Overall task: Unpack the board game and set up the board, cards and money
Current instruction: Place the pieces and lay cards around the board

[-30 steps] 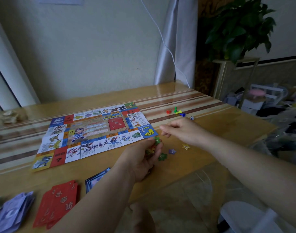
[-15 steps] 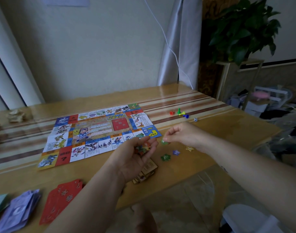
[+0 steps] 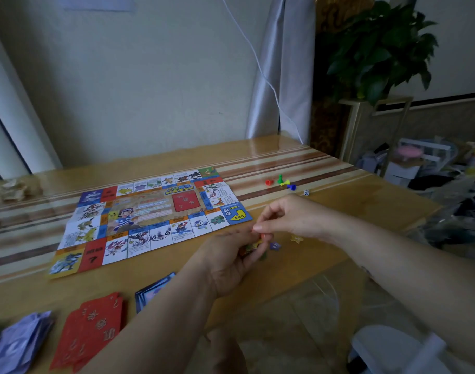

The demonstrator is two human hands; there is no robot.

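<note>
right hand now back at the left hand, pinching from the flat star tokens held in the left's curled fingers, purple star and yellow star beside, creased paper board flat on glossy striped table

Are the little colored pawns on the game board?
No, the pawns sit on the bare table, off to the right of the board, near the die.

A leafy potted plant stands at two o'clock, a white cable hangs at twelve, crumpled paper lies at nine.
</note>
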